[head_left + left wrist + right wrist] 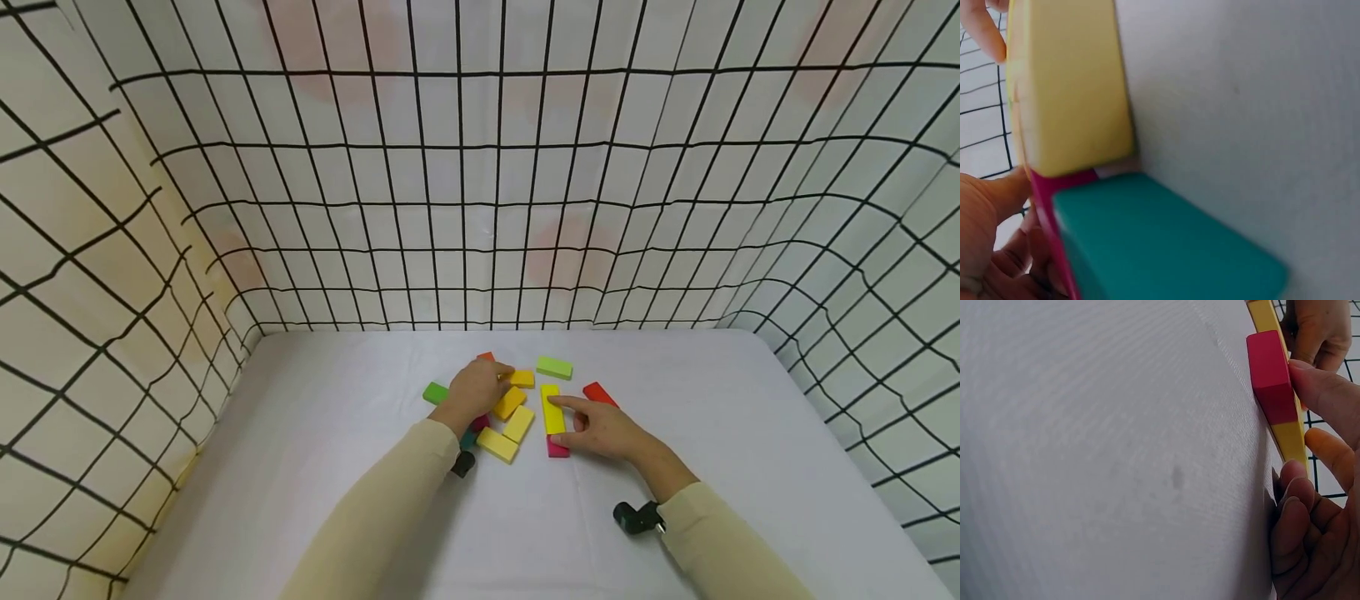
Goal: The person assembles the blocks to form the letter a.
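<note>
My left hand [477,390] reaches over the left side of a group of coloured blocks. Its thumb and index finger pinch the left end of an orange-yellow block [522,379]. My right hand [606,429] is at the right side, its index fingertip on a long yellow block [552,407]. The right thumb touches a magenta block [1269,361] at the yellow one's near end, while the other right fingers curl near the cloth. Below the left hand lie a teal block [1160,240] and a pale yellow block [1079,81].
Another pale yellow block [519,424] and an amber block [510,402] lie between the hands. A lime block [554,367] is farther back, a red block [599,394] behind the right hand, a green block [435,393] at left. Black wire mesh [480,203] surrounds the white-covered table [300,500].
</note>
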The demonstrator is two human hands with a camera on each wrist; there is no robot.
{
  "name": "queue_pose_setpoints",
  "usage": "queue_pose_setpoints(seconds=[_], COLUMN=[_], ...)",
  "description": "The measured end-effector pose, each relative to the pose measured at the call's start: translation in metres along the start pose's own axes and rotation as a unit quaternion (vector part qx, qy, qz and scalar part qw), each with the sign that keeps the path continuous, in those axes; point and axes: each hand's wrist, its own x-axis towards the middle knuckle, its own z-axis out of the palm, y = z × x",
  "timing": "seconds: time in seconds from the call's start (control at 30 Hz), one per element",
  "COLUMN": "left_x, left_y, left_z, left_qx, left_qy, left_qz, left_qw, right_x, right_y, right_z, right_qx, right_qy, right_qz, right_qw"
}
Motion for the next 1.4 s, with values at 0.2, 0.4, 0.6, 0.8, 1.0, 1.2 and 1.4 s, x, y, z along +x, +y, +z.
queue_pose_setpoints(seconds=[0.2, 0.4, 0.6, 0.8, 1.0, 1.2, 1.4], left_x=[0.0029, 0.0040, 0.0035, 0.0045, 0.0040, 0.0052, 0.0073], left_y=[-0.0010, 0.0023, 0.0041, 0.0038, 0.0037, 0.0024, -0.0005], left_z=[0.0009, 0.0026, 0.0027, 0.0033, 0.0027, 0.0038, 0.0055], left_qx=[-0.029, -0.046, -0.049, -0.051, -0.056, -0.059, -0.063], left_qy=[-0.001, 0.001, 0.006, 0.013, 0.010, 0.008, 0.009], left_qz=[0.018, 0.025, 0.006, 0.001, 0.007, 0.012, 0.016], left_qw=[0.9994, 0.9986, 0.9988, 0.9986, 0.9983, 0.9982, 0.9978], right_x=[-0.0007, -0.0010, -0.0003, 0.0002, 0.0000, -0.0008, -0.0011], right_y=[-0.0014, 0.0002, -0.0001, -0.0018, -0.0016, -0.0013, -0.0010], right_z=[-0.0008, -0.0015, -0.0003, 0.0007, 0.0009, 0.0002, 0.0006], right_qx=[-0.007, -0.008, -0.002, -0.002, -0.002, -0.002, -0.007], right_qy=[-0.002, -0.001, -0.001, 0.000, -0.002, -0.001, -0.001], right_qz=[0.000, -0.007, -0.007, 0.007, 0.005, 0.005, 0.001], right_qw=[1.0000, 0.9999, 1.0000, 1.0000, 1.0000, 1.0000, 1.0000])
